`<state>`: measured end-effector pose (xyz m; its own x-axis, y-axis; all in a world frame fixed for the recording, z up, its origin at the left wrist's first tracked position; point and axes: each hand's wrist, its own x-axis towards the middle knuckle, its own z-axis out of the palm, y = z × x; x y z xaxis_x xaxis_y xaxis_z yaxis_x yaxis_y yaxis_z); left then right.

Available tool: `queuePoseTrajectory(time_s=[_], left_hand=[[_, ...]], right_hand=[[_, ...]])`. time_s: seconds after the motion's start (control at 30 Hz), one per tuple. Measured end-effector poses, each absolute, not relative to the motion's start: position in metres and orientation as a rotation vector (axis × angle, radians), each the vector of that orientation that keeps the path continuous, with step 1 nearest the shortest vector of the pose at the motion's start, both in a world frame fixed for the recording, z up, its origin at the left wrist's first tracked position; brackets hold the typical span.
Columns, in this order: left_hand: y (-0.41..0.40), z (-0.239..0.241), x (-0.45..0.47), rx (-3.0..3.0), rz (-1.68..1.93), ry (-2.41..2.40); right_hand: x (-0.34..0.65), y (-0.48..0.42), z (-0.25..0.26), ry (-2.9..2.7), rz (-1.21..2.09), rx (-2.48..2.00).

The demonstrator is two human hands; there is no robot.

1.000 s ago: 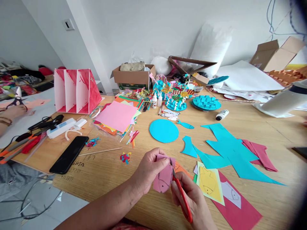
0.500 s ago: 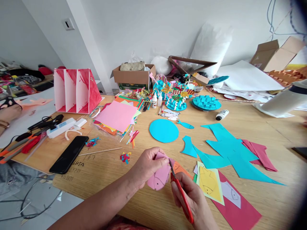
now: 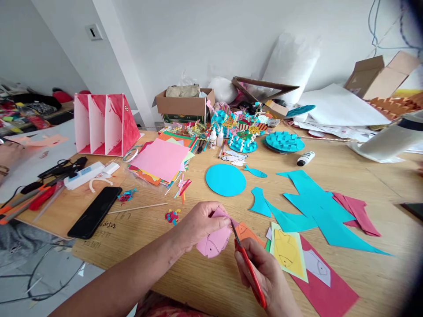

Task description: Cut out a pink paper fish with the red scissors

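My left hand (image 3: 205, 224) pinches a piece of pink paper (image 3: 211, 245) between thumb and fingers; a fish's head and eye are drawn on it. Red-handled scissors (image 3: 250, 270) are gripped in my right hand (image 3: 266, 266), their blades at the paper's upper right edge beside my left thumb. How far the blades are apart is hard to see. Just behind the blades lies orange paper (image 3: 251, 233) with a drawn fish. To the right, a yellow sheet with a fish drawing (image 3: 288, 248) and a lilac paper fish (image 3: 319, 267) rest on dark red paper (image 3: 330, 297).
Beyond my hands lie a blue paper disc (image 3: 226, 180), a small blue fish (image 3: 256, 171) and blue offcuts (image 3: 307, 198). Leftward are stacked coloured sheets (image 3: 161, 158), a phone (image 3: 95, 212) and a red-and-white rack (image 3: 105, 125). Another person's hand (image 3: 9, 156) shows at the left edge.
The pink paper's lower end has swung left, and my left hand has shifted slightly left. My scissors moved only a little. At far left, the other person's hand moved and its black-handled scissors are out of view.
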<state>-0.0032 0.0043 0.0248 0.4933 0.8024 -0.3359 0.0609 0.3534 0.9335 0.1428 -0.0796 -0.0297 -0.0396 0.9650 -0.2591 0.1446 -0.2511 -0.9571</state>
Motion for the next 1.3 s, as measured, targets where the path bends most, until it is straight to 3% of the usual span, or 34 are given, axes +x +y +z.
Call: queuePoseTrajectory(time_s=[0.97,1.3], left_hand=[[0.013,0.033,-0.005,1.206,0.386,0.993],[0.01,0.025,-0.002,1.197,0.493,0.924]], right_hand=[[0.15,-0.079,-0.032,-1.368,1.266,-1.519],[0.149,-0.078,-0.024,-1.388,1.293,-1.492]])
